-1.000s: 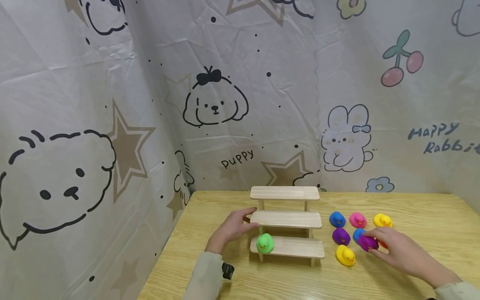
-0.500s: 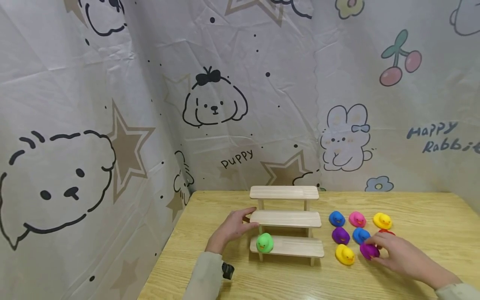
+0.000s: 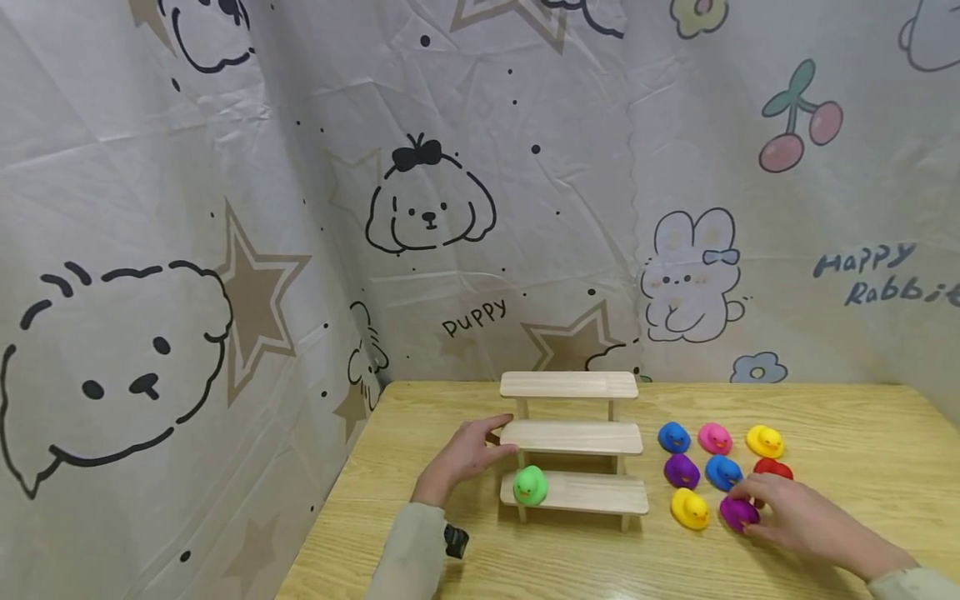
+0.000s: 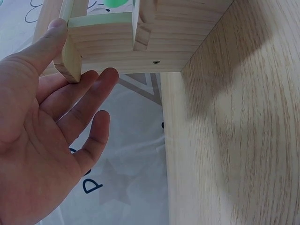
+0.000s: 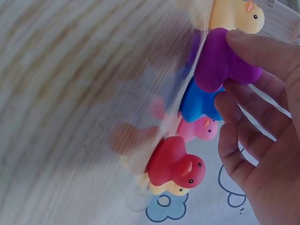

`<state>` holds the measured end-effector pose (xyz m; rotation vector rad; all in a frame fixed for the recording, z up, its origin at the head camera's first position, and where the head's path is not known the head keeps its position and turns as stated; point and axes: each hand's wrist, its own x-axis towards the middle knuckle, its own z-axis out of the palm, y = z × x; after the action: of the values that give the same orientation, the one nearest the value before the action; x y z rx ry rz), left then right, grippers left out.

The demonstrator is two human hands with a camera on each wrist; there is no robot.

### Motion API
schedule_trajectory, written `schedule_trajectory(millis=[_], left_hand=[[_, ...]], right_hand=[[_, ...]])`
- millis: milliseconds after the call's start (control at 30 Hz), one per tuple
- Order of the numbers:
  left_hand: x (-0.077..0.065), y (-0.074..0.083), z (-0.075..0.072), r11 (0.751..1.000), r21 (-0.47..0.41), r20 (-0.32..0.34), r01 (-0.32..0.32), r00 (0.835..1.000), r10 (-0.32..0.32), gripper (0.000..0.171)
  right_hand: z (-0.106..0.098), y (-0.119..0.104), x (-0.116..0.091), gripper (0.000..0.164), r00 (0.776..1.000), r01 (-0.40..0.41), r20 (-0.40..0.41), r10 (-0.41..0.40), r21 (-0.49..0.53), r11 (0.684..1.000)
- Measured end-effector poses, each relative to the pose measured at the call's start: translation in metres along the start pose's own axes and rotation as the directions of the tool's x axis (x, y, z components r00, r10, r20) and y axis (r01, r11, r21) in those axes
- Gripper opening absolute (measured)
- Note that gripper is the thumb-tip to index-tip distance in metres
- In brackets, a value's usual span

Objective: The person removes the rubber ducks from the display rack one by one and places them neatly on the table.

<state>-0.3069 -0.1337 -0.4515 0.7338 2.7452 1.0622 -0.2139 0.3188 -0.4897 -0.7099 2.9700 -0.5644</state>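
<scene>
A three-tier wooden display shelf (image 3: 572,437) stands on the table, with a green rubber duck (image 3: 530,486) on the left end of its lowest step. My left hand (image 3: 467,457) holds the left end of the middle step; in the left wrist view the thumb lies on one face of the board (image 4: 71,58) and fingers reach behind it. At the right, my right hand (image 3: 806,517) pinches a purple rubber duck (image 3: 738,514) between thumb and fingers, low at the table. Beside that duck are a yellow duck (image 3: 690,509), a blue duck (image 3: 723,472) and a red duck (image 5: 173,161).
Farther back sit another blue duck (image 3: 674,437), a pink duck (image 3: 715,438) and a yellow duck (image 3: 765,442). A second purple duck (image 3: 682,472) lies between the shelf and the group. A printed curtain (image 3: 570,208) hangs behind the wooden table (image 3: 585,567).
My right hand has brought the purple duck toward the table's front, away from the blue duck, into line with the front yellow duck. More of the red duck shows. The left hand stays put.
</scene>
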Motion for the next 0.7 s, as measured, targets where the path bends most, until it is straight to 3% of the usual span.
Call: schedule_trajectory(millis=[700], left_hand=[[0.0003, -0.0024, 0.0006, 1.0, 0.002, -0.001, 0.011, 1.0, -0.011, 0.057]], right_hand=[[0.0032, 0.0009, 0.0044, 0.03, 1.0, -0.004, 0.018, 0.004, 0.028, 1.0]])
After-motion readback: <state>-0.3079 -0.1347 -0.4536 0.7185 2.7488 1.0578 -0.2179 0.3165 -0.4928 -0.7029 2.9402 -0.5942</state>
